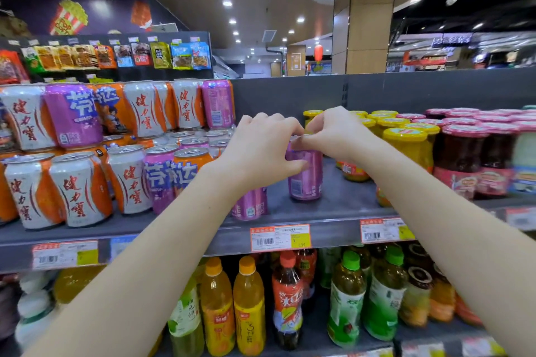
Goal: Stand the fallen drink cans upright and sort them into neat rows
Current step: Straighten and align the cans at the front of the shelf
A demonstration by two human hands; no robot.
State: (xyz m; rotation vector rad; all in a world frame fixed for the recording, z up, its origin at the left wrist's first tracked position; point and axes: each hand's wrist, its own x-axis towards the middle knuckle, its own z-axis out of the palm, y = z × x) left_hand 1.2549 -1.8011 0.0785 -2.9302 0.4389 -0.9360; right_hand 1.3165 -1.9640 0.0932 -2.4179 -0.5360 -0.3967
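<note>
A purple drink can [306, 175] stands upright on the grey shelf [342, 206], in the gap between the can rows and the jars. My left hand [261, 151] wraps its left side. My right hand [333, 132] pinches its top rim from the right. A second purple can [251, 206] stands just left, partly hidden behind my left forearm. White-and-orange cans [78, 185] and purple cans [162, 180] stand in rows at the left, with a second layer stacked on top [142, 109].
Yellow-lidded jars [406, 142] and red-lidded jars [464, 153] crowd the shelf right of the can. Price tags [280, 236] line the shelf edge. Bottled drinks [249, 304] fill the shelf below. Snack packets [116, 55] hang behind.
</note>
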